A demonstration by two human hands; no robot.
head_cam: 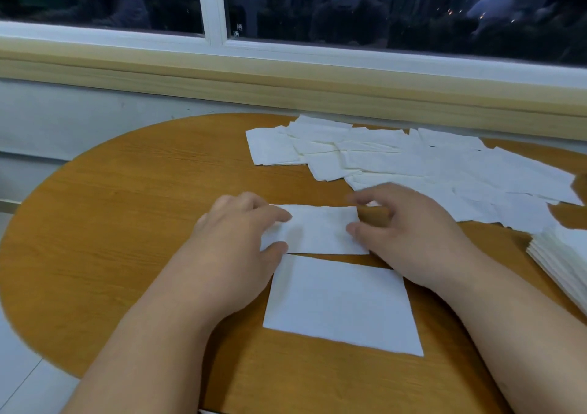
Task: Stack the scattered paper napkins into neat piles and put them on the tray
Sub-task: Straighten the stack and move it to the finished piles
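While a white folded paper napkin (317, 231) lies on the round wooden surface (127, 207), left grip (241, 235) pinches its left edge, right grip (406, 232) its right | step, judged: squaring for stacking | next likely needs: edge-true placement on flat white square napkin (343, 302) just nearer | tray unseen

The round wooden table (127, 191) is orange-brown with darker grain lines. On it, the folded rectangular paper napkin (317, 229), the flat square paper napkin (341, 302) and the scattered paper napkins (397, 159) are plain white. Beyond the table, the window frame (209, 7) is white, its wooden sill (286, 77) pale yellow.
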